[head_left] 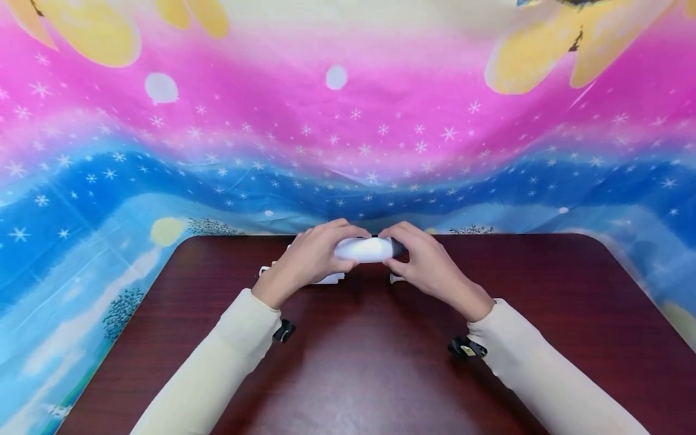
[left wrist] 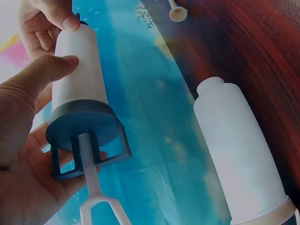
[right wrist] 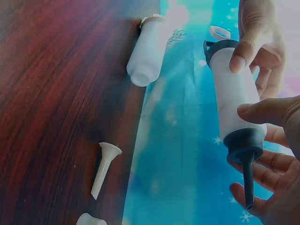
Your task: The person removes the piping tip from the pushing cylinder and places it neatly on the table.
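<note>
Both hands hold a large syringe [head_left: 364, 249] lying sideways above the far part of the table. It has a white barrel [left wrist: 78, 84], a dark collar with finger loops [left wrist: 84, 123] and a white plunger [left wrist: 89, 164] at the left end. A long dark nozzle [right wrist: 248, 180] tips the right end. My left hand [head_left: 310, 257] grips the barrel near the looped collar, thumb along the white side. With thumb and fingers, my right hand [head_left: 429, 261] holds the barrel near the nozzle end.
A second white syringe-like tube [left wrist: 243, 154] lies on the table, partly behind the left hand in the head view. A small cream flared nozzle [right wrist: 104, 168] lies towards the right, near another white piece [right wrist: 91, 219]. Printed cloth [head_left: 348, 121] hangs behind the table's [head_left: 206, 338] far edge.
</note>
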Demonstrator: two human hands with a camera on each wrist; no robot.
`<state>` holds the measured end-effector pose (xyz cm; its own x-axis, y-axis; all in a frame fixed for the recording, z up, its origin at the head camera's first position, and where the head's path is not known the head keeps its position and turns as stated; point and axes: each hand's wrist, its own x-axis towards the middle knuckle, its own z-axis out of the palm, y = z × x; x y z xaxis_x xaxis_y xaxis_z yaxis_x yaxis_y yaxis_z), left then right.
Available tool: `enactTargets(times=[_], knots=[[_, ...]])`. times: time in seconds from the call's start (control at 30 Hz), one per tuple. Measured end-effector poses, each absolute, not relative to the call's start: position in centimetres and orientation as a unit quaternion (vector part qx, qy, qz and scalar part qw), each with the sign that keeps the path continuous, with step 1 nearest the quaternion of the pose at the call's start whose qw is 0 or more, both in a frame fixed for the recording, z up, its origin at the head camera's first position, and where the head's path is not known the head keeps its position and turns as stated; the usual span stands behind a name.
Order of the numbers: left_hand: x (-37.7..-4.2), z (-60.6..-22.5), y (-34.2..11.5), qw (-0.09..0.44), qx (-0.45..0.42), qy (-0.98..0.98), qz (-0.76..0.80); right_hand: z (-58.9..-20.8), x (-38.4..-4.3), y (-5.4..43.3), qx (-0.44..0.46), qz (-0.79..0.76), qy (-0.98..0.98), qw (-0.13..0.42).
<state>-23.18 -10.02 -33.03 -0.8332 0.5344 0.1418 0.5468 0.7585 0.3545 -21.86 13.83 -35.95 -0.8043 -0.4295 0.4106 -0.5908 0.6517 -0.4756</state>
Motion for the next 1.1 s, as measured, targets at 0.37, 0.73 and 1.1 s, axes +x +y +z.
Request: enactTargets(times=[0.37, 0.73, 1.1], knots=[[-21.7, -33.0, -10.4, 0.038, -0.309, -0.929, -0.201, -36.0, -20.6, 14.2, 0.305, 0.311, -0.887, 0.152], [-20.4, -33.2, -11.1, 0.054, -0.328, -0.920, -0.209, -35.9, -19.4, 14.3, 0.304, 0.313, -0.886, 0.160], [-19.9, -33.5, -11.3, 0.092, -0.364, -0.907, -0.192, -36.0, -19.0, 15.3, 0.293, 0.337, -0.884, 0.136]])
